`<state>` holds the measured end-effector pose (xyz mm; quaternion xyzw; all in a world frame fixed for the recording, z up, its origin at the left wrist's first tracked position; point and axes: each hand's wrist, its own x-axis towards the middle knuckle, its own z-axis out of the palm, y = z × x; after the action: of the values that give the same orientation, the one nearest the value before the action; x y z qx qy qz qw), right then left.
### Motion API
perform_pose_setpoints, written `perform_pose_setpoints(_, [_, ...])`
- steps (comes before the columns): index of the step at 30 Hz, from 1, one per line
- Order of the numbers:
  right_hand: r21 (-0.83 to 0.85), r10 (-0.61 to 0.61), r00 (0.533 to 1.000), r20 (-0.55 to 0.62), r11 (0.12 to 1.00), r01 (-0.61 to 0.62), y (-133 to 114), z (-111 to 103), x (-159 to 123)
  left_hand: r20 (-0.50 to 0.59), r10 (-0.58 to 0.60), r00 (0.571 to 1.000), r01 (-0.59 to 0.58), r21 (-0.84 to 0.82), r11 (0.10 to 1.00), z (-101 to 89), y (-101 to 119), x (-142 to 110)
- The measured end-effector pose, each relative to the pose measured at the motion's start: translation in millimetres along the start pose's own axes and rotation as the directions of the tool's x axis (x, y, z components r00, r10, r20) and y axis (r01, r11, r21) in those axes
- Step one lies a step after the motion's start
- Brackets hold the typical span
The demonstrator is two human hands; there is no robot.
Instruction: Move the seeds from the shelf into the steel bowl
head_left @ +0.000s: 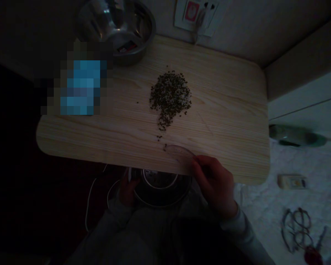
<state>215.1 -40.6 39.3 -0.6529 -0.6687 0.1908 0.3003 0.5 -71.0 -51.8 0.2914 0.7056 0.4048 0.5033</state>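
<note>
A heap of small dark bean-like grains mixed with white rice-like grains (171, 92) lies on the wooden tabletop (226, 110). A thin trail of dark grains runs from it toward the front edge. My right hand (216, 184) pinches a clear, thin, curved plastic piece (180, 152); its tip touches a few grains on the board. Below the front edge, my left hand (128, 189) is closed at the left side of a round container (160, 186) with a pale rim. Some dark specks show inside it. The dim light hides the container's lower part.
A steel bowl (143, 55) stands at the back left, beside a blurred-out bright blue screen (82, 86). A wall socket (195, 16) has a plug in it. On the white surface at right lie a green bottle (296, 135), a small box (293, 182) and a coiled cable (300, 228).
</note>
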Motion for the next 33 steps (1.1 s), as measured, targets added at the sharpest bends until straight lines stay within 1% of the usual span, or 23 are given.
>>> perform_pose_setpoints(4, [-0.009, 0.013, 1.0, 0.001, 1.0, -0.013, -1.9, 0.8, 0.7, 0.023, -0.034, 0.999, 0.034, -0.04, 0.999, 1.1, 0.6, -0.9])
perform_pose_setpoints(8, [-0.028, 0.012, 1.0, -0.005, 1.0, -0.012, -1.1, 0.5, -0.1, 0.023, -0.047, 0.999, 0.048, -0.033, 0.998, 0.1, 0.7, -0.1])
perform_pose_setpoints(12, [-0.03, 0.018, 0.999, -0.028, 0.999, -0.019, 2.9, -1.0, -2.1, 0.035, -0.038, 0.999, 0.039, -0.017, 0.999, -1.3, 0.9, 1.0])
perform_pose_setpoints(18, [-0.023, 0.041, 0.997, -0.063, 0.999, -0.043, 4.7, -2.2, -0.6, 0.018, -0.025, 1.0, 0.025, 0.004, 1.0, -1.6, -2.0, 0.8])
perform_pose_setpoints(23, [0.004, 0.054, 0.997, -0.05, 0.999, -0.054, 2.4, -0.6, 3.4, 0.047, -0.018, 0.999, 0.019, -0.018, 1.0, -1.4, 0.2, 0.4])
perform_pose_setpoints(28, [0.021, 0.05, 0.998, -0.039, 0.999, -0.049, 0.4, 0.3, 7.5, 0.019, -0.061, 0.998, 0.061, -0.015, 0.998, -0.7, 1.0, -0.2])
perform_pose_setpoints(31, [0.028, 0.055, 0.998, -0.042, 0.998, -0.054, 0.5, 0.7, 8.1, 0.042, -0.059, 0.997, 0.061, -0.048, 0.997, -0.4, -0.2, -0.2])
perform_pose_setpoints(33, [0.031, 0.05, 0.998, -0.037, 0.998, -0.049, 0.9, 0.8, 7.9, 0.046, -0.052, 0.998, 0.054, -0.042, 0.998, -0.3, 0.4, -0.2])
